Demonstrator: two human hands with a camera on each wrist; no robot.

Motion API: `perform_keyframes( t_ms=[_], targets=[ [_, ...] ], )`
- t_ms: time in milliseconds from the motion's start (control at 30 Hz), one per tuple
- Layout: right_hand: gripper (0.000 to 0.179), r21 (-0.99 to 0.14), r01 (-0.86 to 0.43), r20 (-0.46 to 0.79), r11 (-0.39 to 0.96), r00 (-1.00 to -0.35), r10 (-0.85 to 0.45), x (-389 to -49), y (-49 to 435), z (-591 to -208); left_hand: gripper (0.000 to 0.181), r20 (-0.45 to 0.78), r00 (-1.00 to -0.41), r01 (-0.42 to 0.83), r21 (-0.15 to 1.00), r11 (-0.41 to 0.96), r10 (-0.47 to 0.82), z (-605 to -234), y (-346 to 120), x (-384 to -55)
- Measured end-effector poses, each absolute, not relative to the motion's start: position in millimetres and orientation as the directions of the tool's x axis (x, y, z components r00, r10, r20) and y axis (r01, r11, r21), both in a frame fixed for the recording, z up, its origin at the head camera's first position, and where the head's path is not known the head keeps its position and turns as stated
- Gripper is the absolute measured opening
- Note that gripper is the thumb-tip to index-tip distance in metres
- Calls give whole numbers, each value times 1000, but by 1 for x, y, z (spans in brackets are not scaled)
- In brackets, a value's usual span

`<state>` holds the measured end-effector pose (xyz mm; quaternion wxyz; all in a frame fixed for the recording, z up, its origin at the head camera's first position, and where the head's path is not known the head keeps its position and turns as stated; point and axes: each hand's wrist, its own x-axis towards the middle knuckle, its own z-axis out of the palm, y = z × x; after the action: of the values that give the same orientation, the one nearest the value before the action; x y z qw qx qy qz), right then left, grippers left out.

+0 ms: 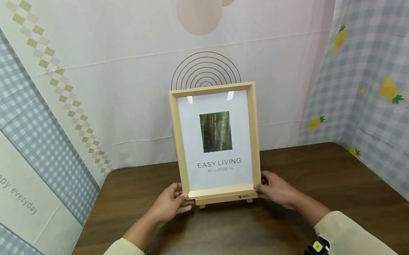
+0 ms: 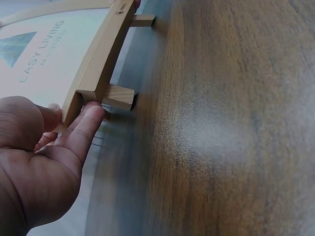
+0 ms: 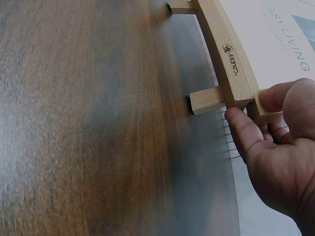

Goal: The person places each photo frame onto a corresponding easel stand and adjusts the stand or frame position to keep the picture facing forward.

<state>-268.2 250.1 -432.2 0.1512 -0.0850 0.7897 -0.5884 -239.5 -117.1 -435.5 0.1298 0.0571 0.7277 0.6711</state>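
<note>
A light wooden picture frame [image 1: 217, 142] with a white "EASY LIVING" print stands upright on a small wooden stand [image 1: 226, 199] in the middle of the dark table [image 1: 230, 240]. My left hand [image 1: 171, 202] pinches the frame's lower left corner, thumb in front and fingers behind. My right hand [image 1: 275, 188] pinches the lower right corner the same way. In the left wrist view my left hand [image 2: 74, 115] grips the corner just above the stand's foot [image 2: 120, 96]. The right wrist view has my right hand [image 3: 251, 107] on the corner beside the other foot [image 3: 206, 100].
Thin wire arches [image 1: 204, 70] rise behind the frame. Patterned cloth walls [image 1: 24, 132] close in the table at the back and on both sides. Bare dark wood lies in front of the stand and to either side.
</note>
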Motion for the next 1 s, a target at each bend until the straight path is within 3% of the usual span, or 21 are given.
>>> perform_keyframes(
  t_ms=[567,767,1000],
  targets=[
    [42,-955,-6,-76,295,-961,-266,-263,246,-430,39,-88,-968,-62,991,115,236,-433,-118,-238],
    [41,-939,-68,-20,338,-968,-250,-257,246,-434,49,-5,-980,62,943,327,200,-432,-121,-234],
    [59,-823,-217,119,524,-969,-214,-251,261,-425,51,140,-974,220,783,582,180,-415,-137,-227]
  ],
)
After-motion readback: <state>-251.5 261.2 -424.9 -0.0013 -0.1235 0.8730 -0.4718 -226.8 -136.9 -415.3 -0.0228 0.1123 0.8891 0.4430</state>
